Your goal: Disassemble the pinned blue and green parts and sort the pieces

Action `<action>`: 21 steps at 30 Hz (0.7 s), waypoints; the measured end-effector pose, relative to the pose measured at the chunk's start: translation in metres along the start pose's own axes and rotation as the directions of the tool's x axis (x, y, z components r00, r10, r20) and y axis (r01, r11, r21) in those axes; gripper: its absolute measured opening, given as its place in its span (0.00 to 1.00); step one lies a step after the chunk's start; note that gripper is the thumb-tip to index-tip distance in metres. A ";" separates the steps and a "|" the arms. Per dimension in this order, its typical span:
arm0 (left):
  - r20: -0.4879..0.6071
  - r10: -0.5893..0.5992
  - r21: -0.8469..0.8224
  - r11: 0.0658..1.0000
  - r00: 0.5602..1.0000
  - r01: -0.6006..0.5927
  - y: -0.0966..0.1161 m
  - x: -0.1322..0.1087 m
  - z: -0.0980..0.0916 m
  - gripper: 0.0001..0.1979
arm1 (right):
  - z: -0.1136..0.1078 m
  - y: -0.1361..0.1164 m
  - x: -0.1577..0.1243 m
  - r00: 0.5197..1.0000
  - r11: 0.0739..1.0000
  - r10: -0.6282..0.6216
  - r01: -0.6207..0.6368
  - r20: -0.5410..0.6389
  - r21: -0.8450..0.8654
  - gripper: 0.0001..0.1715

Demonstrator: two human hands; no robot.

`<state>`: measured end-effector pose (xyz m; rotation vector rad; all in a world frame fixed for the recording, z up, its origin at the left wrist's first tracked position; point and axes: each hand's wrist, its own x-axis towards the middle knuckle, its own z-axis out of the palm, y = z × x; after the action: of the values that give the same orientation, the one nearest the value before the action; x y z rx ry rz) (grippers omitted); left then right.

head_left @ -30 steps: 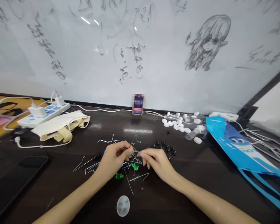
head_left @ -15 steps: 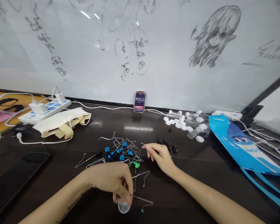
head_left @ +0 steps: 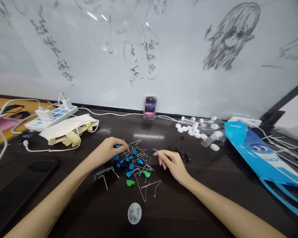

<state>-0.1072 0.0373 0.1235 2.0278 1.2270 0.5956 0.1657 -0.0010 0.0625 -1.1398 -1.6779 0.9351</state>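
Note:
My left hand (head_left: 108,150) is closed at the left edge of a pile of bent metal wires (head_left: 139,160), its fingertips pinched on a small blue metal part (head_left: 117,146). More blue parts (head_left: 131,162) and two green parts (head_left: 130,182) lie among the wires on the dark table (head_left: 201,185). My right hand (head_left: 172,161) rests to the right of the pile, thumb and forefinger pinched on a thin wire (head_left: 156,151) that points left. A round clear lid (head_left: 134,213) lies near me, in front of the pile.
Small black parts (head_left: 181,153) sit beside my right hand. White caps and clear tubes (head_left: 201,129) lie at the back right, a blue bag (head_left: 260,155) at the right. A cream cloth bag (head_left: 69,129), a power strip (head_left: 51,115) and a black phone (head_left: 17,188) are at the left.
My left hand has moved from the clear lid near me back up to the left side of the wire pile and pinched a blue part. My right hand has stayed put with its wire.

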 end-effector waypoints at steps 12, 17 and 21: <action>-0.029 -0.090 0.011 0.996 0.995 0.091 -0.031 0.006 -0.017 0.21 | 0.000 0.001 0.000 1.000 1.000 -0.002 0.001 0.019 0.008 0.18; -0.118 -0.114 -0.180 0.979 0.986 0.092 -0.038 0.007 -0.023 0.14 | 0.000 0.002 0.000 1.000 1.000 0.004 -0.005 0.025 0.009 0.18; 0.010 -0.124 -0.216 0.969 0.992 0.123 -0.045 0.009 -0.021 0.13 | 0.000 0.002 0.000 1.000 1.000 0.007 -0.007 0.028 0.011 0.17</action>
<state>-0.1439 0.0662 0.1040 1.7570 1.2241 0.6434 0.1668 -0.0005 0.0603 -1.1307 -1.6899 0.9677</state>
